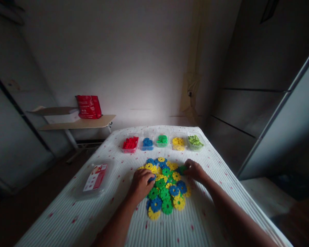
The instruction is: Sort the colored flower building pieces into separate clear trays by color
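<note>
Broadly, a table (67, 219) under a white ribbed cloth with small red flecks fills the lower half of the view, running from 6 o'clock up to a far edge near the centre, with a pale wall behind it and a grey panel at 3 o'clock. At 9 o'clock, off the table, a low shelf (79, 124) carries a red packet (89, 106). On the cloth at about 8 o'clock lies a clear lidded box (94, 178) with a red and white label. Along the far edge stands a row of five small clear tubs, holding from 11 to 1 o'clock red pieces (130, 143), blue pieces (147, 143), dark green pieces (162, 140), yellow pieces (178, 143) and light green pieces (195, 141). Just below centre sits the pile of discs (167, 190), flat notched plastic wheels in blue, yellow and green, overlapping loosely on the cloth, well apart from the tubs. Both forearms come in from 6 o'clock. The left hand (141, 184) rests on the pile's 9 o'clock edge, knuckles up and fingers curled down, their tips closed on a blue disc (152, 178) that shows just past them. The right hand (194, 170) lies at the pile's 2 o'clock edge, fingers bent together and touching a dark green disc (182, 169); whether it truly pinches that disc I cannot tell.
</note>
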`<action>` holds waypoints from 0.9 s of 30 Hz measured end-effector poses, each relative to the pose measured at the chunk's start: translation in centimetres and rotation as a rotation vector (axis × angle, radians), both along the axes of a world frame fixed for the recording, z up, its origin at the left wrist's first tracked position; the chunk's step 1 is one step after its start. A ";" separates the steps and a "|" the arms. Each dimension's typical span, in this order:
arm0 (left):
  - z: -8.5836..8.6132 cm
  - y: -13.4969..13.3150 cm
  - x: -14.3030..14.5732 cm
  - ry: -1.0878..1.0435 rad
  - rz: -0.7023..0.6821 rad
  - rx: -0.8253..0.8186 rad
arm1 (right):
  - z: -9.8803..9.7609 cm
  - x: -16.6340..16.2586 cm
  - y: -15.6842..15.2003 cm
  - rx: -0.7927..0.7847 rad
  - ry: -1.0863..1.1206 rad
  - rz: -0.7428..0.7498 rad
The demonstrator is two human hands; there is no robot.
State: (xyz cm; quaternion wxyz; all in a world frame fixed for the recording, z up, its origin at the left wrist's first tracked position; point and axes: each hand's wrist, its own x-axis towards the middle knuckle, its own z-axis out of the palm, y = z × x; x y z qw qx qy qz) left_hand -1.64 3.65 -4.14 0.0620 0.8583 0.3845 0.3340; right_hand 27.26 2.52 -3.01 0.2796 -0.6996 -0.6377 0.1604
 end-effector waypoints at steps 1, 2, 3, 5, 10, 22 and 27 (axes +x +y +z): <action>0.0 0.0 0.0 0.000 -0.002 0.001 | 0.3 0.0 0.0 -0.004 0.047 0.001; 0.0 0.0 0.0 -0.001 -0.002 0.003 | 0.6 -0.1 -0.1 -0.016 0.115 0.010; -0.1 0.0 0.0 -0.003 -0.002 0.005 | 1.0 -0.2 -0.1 -0.035 0.207 0.028; -0.1 0.0 0.0 -0.008 0.000 0.008 | 1.8 -0.6 -0.3 -0.074 0.440 0.087; 0.1 -0.2 0.1 0.011 0.010 -0.017 | 3.1 -2.6 0.2 -0.146 0.827 0.218; 0.1 0.0 -0.1 0.011 0.047 -0.061 | 8.4 -5.3 11.6 0.036 0.809 -0.083; 0.0 0.0 -0.2 0.008 0.038 -0.059 | 4.7 -3.3 8.3 0.022 0.650 -0.096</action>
